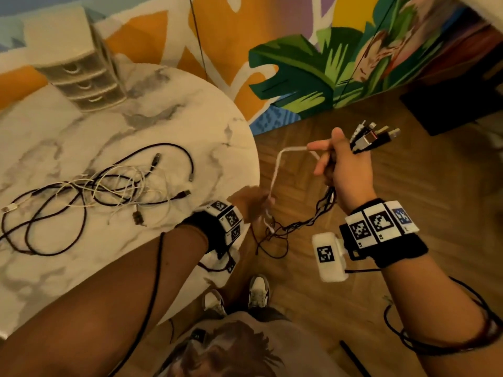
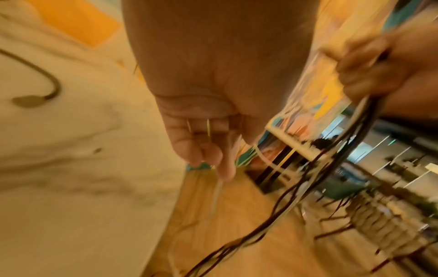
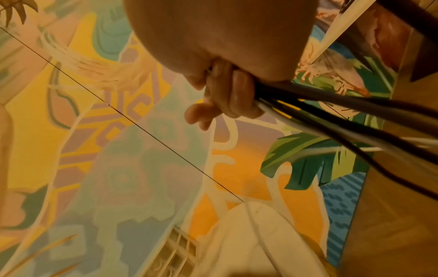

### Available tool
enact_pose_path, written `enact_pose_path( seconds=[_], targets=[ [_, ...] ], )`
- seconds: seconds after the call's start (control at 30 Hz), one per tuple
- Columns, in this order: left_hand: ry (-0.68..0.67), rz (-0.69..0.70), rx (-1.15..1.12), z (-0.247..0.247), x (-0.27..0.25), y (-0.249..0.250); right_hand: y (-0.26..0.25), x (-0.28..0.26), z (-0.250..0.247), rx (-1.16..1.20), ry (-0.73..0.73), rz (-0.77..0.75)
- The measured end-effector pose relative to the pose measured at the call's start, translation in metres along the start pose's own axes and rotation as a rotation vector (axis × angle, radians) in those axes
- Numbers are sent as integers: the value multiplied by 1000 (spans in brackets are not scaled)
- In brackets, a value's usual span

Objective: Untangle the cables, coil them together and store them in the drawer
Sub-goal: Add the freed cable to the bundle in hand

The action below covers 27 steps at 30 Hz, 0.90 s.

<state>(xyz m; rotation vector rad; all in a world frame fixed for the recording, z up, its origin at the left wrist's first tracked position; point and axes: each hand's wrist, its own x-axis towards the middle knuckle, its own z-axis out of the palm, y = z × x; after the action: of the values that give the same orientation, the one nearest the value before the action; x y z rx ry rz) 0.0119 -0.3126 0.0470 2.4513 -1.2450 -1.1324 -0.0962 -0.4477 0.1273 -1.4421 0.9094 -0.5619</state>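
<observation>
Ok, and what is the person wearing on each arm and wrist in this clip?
Both forearms are bare, no sleeves. The left wrist band is black, carrying white blocks printed with black square markers. The right wrist band matches it, one marker tinted blue, plus a white box bearing another marker. A thin black cable runs along the left forearm; black cable loops circle the right forearm.

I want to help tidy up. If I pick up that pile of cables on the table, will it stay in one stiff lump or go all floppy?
Probably floppy: the cables lie in loose loops on the table. Likely light, since they are thin. They cross each other, so lifting one may drag the rest.
</observation>
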Motion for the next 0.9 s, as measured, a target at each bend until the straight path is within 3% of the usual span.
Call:
enact_pose_path(
  seconds=[0.07, 0.1, 0.17, 0.23, 0.33, 0.37, 0.53, 0.7, 0.77, 0.8, 0.9],
  targets=[
    [-204, -100, 98, 16, 0, -9, -1, 0, -7, 4, -14, 0],
    [-240, -125, 146, 20, 1, -10, -2, 0, -10, 2, -19, -1],
    [-188, -103, 216, 14, 3, -2, -7, -1, -14, 12, -33, -8],
    [-49, 57, 125, 2, 6, 22, -10, -2, -15, 34, -65, -18],
    [124, 504, -437, -22, -5, 68, -20, -6, -8, 62, -107, -26],
    [149, 591, -564, -29, -8, 82, -24, -7, -7, 53, -102, -40],
    [49, 484, -985, -54, -15, 120, -40, 0, -17, 13, -196, -82],
    [26, 476, -1151, -76, -24, 128, -11, 1, -33, 138, -549, -44],
    [50, 477, -1118, -89, -27, 131, 11, -2, -30, -52, -599, -95],
    [127, 459, -1018, -95, -28, 134, 24, -2, -26, -170, -578, -102],
    [383, 495, -589, -109, -33, 142, 61, 1, -13, -282, -380, 7]
  ],
)
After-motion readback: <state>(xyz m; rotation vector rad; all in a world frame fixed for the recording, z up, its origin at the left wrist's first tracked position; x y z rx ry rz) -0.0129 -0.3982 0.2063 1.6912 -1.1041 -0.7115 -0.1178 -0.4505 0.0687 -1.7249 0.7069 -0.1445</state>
